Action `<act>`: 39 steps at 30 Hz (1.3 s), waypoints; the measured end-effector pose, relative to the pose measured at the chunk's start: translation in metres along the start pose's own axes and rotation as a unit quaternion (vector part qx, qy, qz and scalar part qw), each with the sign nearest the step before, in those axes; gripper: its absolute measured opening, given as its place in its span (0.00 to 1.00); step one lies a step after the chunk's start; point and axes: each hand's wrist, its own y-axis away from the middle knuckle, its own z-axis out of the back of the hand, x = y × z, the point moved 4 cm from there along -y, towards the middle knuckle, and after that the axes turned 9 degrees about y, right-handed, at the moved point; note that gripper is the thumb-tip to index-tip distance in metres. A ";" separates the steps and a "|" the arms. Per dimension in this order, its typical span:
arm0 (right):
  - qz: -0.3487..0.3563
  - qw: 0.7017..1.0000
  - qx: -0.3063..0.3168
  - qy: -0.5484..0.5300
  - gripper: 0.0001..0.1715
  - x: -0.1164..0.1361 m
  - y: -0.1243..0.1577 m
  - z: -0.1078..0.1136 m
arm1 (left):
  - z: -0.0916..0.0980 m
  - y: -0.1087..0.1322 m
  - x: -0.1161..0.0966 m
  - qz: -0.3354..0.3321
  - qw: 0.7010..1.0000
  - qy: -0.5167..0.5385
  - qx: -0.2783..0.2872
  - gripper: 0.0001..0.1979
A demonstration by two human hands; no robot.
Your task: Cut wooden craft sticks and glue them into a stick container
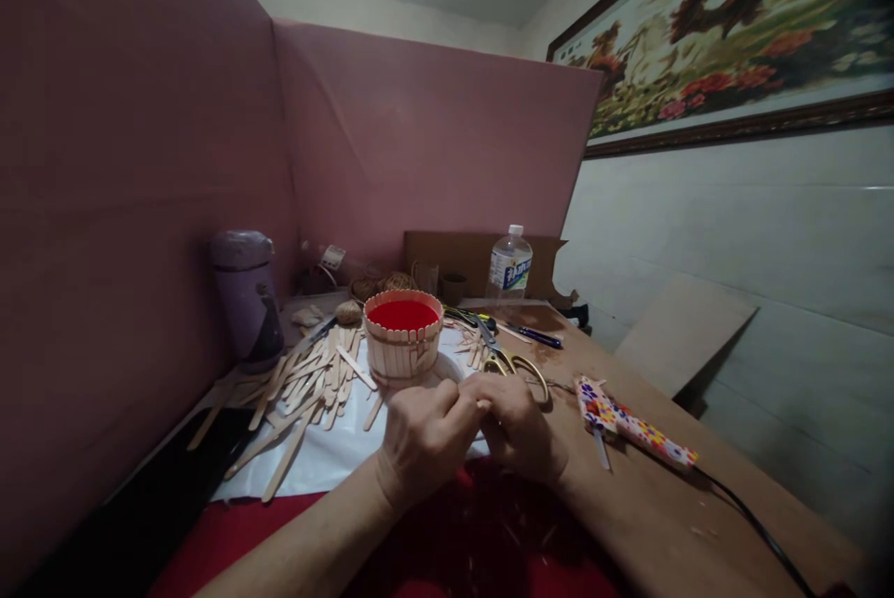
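My left hand (429, 430) and my right hand (515, 421) meet over the table's near edge, knuckles up, their fingers curled and touching. Whatever they pinch is hidden behind the fingers. Just beyond stands a round tub (401, 358) clad in craft sticks, with a scalloped rim and a red inside. Scissors (521, 365) with gold handles lie right behind my right hand. Left of the tub, many loose craft sticks (314, 384) are spread over a white sheet (335, 465). A glue gun (632, 426) in a flowered covering rests to the right.
A purple flask (246, 305) stands at the left, near the pink partition (433, 132). At the back are a plastic bottle (511, 265), balls of twine (397, 281) and a cardboard piece (461, 253). A dark blue pen-like tool (537, 335) lies right of the scissors. A black cord (747, 514) trails from the glue gun.
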 end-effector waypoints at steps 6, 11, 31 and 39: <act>0.012 1.000 -0.001 0.002 0.12 0.000 0.000 -0.003 | 0.002 -0.002 -0.001 -0.032 0.999 -0.016 -0.014 0.11; -0.010 0.999 -0.009 -0.039 0.11 0.001 -0.001 -0.002 | 0.001 -0.001 0.003 -0.014 1.000 -0.015 -0.006 0.10; -0.329 0.906 0.005 -0.267 0.05 -0.025 0.004 -0.025 | -0.022 0.012 0.027 0.260 0.934 0.241 0.036 0.16; -0.342 0.909 -0.001 -0.237 0.13 -0.031 0.001 -0.020 | -0.034 0.024 0.058 0.495 0.761 0.412 -0.083 0.20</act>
